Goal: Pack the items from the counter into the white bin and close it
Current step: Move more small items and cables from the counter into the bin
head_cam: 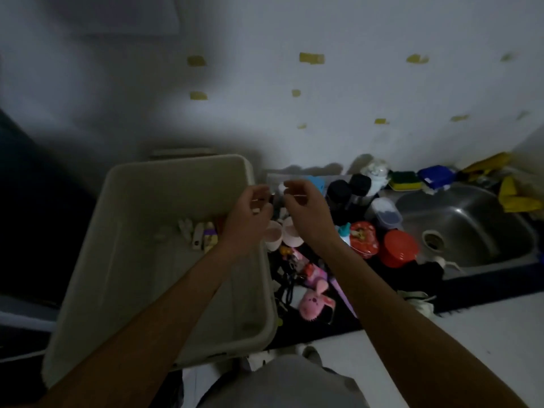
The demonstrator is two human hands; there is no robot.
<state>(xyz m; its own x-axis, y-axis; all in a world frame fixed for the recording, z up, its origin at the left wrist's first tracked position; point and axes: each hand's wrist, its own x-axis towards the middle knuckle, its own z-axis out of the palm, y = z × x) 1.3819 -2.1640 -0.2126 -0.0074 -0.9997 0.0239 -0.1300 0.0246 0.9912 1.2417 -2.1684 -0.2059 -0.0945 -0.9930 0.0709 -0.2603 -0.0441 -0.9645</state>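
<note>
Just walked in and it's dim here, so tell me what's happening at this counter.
A person stands at the counter with both hands raised between the white bin and a pile of clutter beside the sink. The left hand and right hand have curled fingers; blur hides whether either holds anything. The bin is open, with only a few small items at its far end. Waiting on the counter are pink cups, dark jars, a red tub and a pink toy.
</note>
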